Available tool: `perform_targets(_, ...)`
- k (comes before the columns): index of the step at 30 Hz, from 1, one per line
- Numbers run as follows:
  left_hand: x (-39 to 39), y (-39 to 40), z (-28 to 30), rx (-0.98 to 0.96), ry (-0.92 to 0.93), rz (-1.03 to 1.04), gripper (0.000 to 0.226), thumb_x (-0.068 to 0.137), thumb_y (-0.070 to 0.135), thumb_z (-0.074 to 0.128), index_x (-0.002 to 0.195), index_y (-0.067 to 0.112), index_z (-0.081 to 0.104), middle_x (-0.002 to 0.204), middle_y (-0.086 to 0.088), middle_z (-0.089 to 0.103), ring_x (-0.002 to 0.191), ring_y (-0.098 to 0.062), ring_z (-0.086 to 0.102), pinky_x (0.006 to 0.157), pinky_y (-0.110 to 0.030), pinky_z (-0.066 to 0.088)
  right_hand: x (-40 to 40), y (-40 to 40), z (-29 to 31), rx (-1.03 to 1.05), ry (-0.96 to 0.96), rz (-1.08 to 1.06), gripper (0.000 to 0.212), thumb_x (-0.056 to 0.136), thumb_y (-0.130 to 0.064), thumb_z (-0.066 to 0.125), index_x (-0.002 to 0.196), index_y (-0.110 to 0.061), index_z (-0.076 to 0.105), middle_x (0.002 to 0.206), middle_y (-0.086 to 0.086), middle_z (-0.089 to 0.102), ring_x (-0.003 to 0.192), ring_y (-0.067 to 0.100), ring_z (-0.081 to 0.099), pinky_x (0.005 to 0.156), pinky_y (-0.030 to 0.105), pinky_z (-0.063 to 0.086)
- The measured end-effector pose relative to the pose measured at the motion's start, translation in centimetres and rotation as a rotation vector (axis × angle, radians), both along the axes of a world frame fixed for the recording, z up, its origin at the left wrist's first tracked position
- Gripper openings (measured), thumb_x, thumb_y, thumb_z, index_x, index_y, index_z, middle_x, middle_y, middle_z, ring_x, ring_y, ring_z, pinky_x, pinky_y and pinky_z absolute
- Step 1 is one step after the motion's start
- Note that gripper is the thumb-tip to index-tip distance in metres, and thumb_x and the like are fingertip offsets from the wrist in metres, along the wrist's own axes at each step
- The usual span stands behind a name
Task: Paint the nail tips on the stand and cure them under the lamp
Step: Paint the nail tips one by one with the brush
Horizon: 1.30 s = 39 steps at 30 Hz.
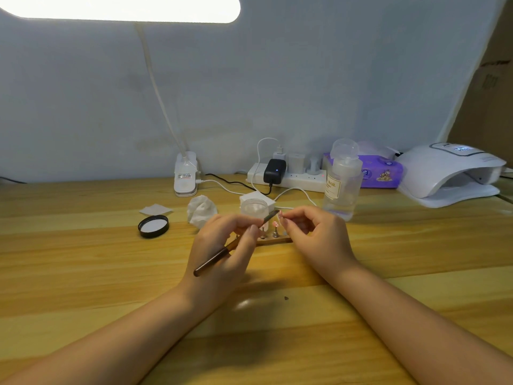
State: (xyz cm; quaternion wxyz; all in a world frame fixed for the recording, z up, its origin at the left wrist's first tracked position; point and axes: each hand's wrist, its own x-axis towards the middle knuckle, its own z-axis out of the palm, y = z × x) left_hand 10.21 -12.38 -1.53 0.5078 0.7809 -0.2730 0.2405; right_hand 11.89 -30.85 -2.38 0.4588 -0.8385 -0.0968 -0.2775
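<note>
The wooden table [388, 315] runs to the frame on the left, right and near sides; its far edge meets a pale wall. The near half carries only the two forearms. The far strip is crowded: a clip lamp base [185, 177], a power strip [288, 176] with adapters and cables, a purple tissue pack [383, 170], a clear pump bottle [342, 184] and the white curing lamp [449, 173] at far right, its mouth facing the table centre and well apart from the hands.

The left hand [222, 251] is curled round a brown-handled brush [219, 255], which slants up and to the right, its tip near the right fingertips. The right hand [313, 234] has thumb and forefinger closed in a pinch on a small pale nail tip [281, 215], held above the stand. The wooden stand [280, 240] lies between the two hands, with a pink nail tip on post [275, 227] upright in it.

Left of the hands sit a black lid [153, 225], a square pad [155, 210] and a crumpled tissue [201, 211]. An open clear jar [254, 209] stands behind the hands, partly covered by them.

The left part of the stand is hidden behind the left hand. The number of posts cannot be counted. The brush bristles are too small to make out. The overhead lamp head [125, 8] is cut off at the top edge.
</note>
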Motion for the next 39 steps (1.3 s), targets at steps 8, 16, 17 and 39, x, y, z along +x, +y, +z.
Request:
perform_targets(8,-0.05,0.15,0.07,0.016,0.012,-0.053,0.023,0.084,0.039,0.052,0.09,0.026,0.071,0.082,0.008,0.073,0.087,-0.013,0.064,0.077,-0.021,0.043,-0.06,-0.05,0.01,-0.006,-0.003,0.003,0.011,0.086,-0.012,0.068,0.094,-0.018,0.071,0.078,-0.01,0.068,0.077,0.002,0.062,0.066,0.016,0.053)
perform_targets(16,-0.18,-0.23,0.23,-0.066,0.055,-0.02,0.019,0.091,0.035,0.057,0.099,0.024,0.071,0.087,0.011,0.074,0.093,-0.012,0.068,0.084,-0.048,0.05,-0.09,-0.01,-0.01,0.008,0.01,0.01,0.011,0.085,-0.013,0.069,0.094,-0.02,0.071,0.079,-0.009,0.069,0.076,0.002,0.063,0.066,0.017,0.053)
perform_targets(17,-0.14,-0.22,0.23,-0.065,0.067,-0.027,0.018,0.091,0.033,0.057,0.098,0.025,0.071,0.087,0.011,0.075,0.093,-0.012,0.068,0.084,-0.047,0.051,-0.1,0.02,0.02,0.012,0.014,0.011,0.011,0.085,-0.013,0.069,0.094,-0.02,0.071,0.078,-0.01,0.068,0.075,0.002,0.063,0.066,0.017,0.053)
perform_targets(39,0.27,-0.07,-0.09,-0.115,0.058,-0.031,0.014,0.093,0.028,0.053,0.102,0.029,0.064,0.093,0.016,0.071,0.088,-0.003,0.067,0.07,-0.014,0.051,-0.11,-0.17,0.17,0.17,0.069,-0.022,0.01,0.085,-0.014,0.07,0.089,-0.024,0.068,0.078,-0.005,0.07,0.074,0.006,0.067,0.07,0.022,0.056)
